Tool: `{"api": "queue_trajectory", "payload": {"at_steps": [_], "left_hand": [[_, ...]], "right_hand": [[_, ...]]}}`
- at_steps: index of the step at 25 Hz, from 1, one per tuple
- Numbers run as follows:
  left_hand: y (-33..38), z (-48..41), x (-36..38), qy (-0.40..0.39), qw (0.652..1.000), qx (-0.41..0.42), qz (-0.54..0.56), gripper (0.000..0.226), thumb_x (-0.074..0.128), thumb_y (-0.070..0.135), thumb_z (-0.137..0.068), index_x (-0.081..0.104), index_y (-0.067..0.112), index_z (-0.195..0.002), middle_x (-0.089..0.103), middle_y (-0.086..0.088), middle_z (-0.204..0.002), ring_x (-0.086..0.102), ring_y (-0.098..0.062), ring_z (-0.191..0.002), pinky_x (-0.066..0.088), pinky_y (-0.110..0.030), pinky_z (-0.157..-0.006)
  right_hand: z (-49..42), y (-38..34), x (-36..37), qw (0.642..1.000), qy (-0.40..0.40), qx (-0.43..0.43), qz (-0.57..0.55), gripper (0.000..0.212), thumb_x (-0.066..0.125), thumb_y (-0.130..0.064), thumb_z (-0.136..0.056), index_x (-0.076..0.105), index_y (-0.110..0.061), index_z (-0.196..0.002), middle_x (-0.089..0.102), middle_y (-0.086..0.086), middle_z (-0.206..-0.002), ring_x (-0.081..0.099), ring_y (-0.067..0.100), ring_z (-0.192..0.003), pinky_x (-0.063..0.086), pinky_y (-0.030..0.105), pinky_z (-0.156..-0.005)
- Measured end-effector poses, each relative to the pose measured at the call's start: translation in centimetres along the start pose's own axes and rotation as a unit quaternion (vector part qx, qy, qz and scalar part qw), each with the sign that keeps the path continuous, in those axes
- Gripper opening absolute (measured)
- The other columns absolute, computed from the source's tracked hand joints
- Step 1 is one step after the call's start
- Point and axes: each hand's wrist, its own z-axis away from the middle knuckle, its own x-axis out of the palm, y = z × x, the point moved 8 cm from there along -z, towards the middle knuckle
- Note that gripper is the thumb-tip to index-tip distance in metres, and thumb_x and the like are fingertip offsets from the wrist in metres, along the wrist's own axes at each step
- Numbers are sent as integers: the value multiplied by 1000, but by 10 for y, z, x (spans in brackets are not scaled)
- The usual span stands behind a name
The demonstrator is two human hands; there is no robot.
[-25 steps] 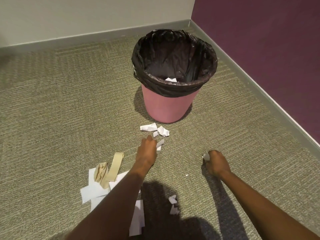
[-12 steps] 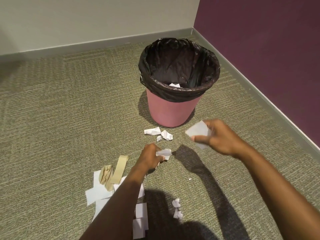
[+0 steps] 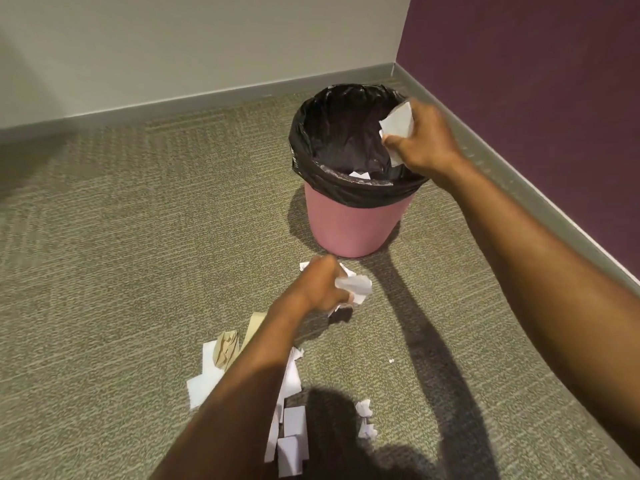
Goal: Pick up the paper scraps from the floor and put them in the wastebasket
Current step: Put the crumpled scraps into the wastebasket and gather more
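Wastebasket (image 3: 356, 226): pink, tapered, upright on the olive carpet (image 3: 138, 237) near the room corner. It is lined with a black bag (image 3: 332, 133) folded down over the rim. One white scrap (image 3: 360, 174) is seen at the bottom inside.

A small pale mark is seen on the bag's left edge, too small to be read.

Paper scraps on the floor, near side of the basket:
- flat white sheets (image 3: 204, 379), partly covered by the left forearm
- a crumpled tan piece (image 3: 227, 348) and a tan strip (image 3: 254, 327) lying on them
- white rectangles (image 3: 294, 434) at the bottom edge
- small crumpled white bits (image 3: 365, 408) to their right
- a white bit (image 3: 304, 265) just beyond the left knuckles

Right hand (image 3: 426, 140): held over the basket's right rim, fingers curled round a white sheet (image 3: 398, 124) that hangs above the opening.

Left hand (image 3: 320, 289): low, just in front of the basket, fist closed round a crumpled white wad (image 3: 356, 285) that sticks out to the right.
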Motion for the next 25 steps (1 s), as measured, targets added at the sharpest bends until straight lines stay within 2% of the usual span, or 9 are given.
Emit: {"api": "queue_trajectory", "payload": {"at_steps": [3,7,10,12,14,17,20,22,25], "left_hand": [[23,5,-38,21,999,30,17,22,83,17,-73,75,2,-87,69,-1,-73,60,-10,-62,37,-10,-48],[72,15,-91,80,995,68,7,27,85,19,-71,73,0,-87,72,-7,-81,65,-19,-71,51,-32,-59],[119,23,-140,177,978,110,-22,17,83,16,-72,74,3,-78,71,-10,-78,65,-18,-69,53,-38,-61],[138,20,-170,239,962,128,-38,10,79,12,-74,74,3,-76,72,-11,-78,66,-16,-68,55,-41,-62],[147,4,-190,273,952,118,-68,14,78,12,-75,72,0,-79,71,-13,-81,67,-22,-73,53,-42,-60],[147,-34,-205,267,954,75,-116,35,84,22,-71,66,5,-95,61,-11,-101,58,-23,-89,43,-28,-65],[138,-64,-206,247,957,46,-143,53,88,21,-67,65,4,-111,61,-15,-118,61,-29,-101,47,-28,-70],[130,-78,-198,229,959,37,-166,51,87,17,-68,65,4,-112,64,-14,-115,62,-30,-102,48,-30,-72],[115,-96,-183,203,961,31,-186,46,86,17,-69,65,7,-110,66,-12,-114,62,-28,-103,44,-30,-74]], "right_hand": [[-4,9,29,998,-60,11,19,45,76,-14,-83,56,-12,-123,60,4,-115,55,18,-99,43,27,-78],[-9,16,32,999,-40,8,28,29,73,-10,-82,65,-11,-110,68,7,-106,62,23,-103,47,26,-81],[-5,13,27,1000,-10,-14,14,16,68,-6,-82,69,-10,-97,71,7,-97,64,22,-95,54,32,-80],[2,12,24,1000,6,-19,-3,14,67,-5,-82,70,-10,-94,71,4,-92,64,17,-86,48,20,-65],[10,11,18,999,28,-9,-29,12,66,-6,-85,69,-10,-96,69,-1,-91,62,12,-84,38,9,-61],[22,6,8,996,63,-14,-56,18,61,-7,-87,67,-10,-103,65,-5,-93,59,8,-84,36,3,-64],[33,4,-1,994,81,-23,-70,22,58,-6,-87,63,-11,-108,63,-5,-91,58,8,-81,44,13,-68],[37,6,-5,993,88,-21,-74,24,59,-6,-86,62,-11,-109,63,-4,-89,58,9,-79,48,20,-70],[39,6,-6,994,77,-16,-75,24,61,-6,-85,62,-11,-109,62,-4,-87,57,7,-76,48,21,-70]]}}
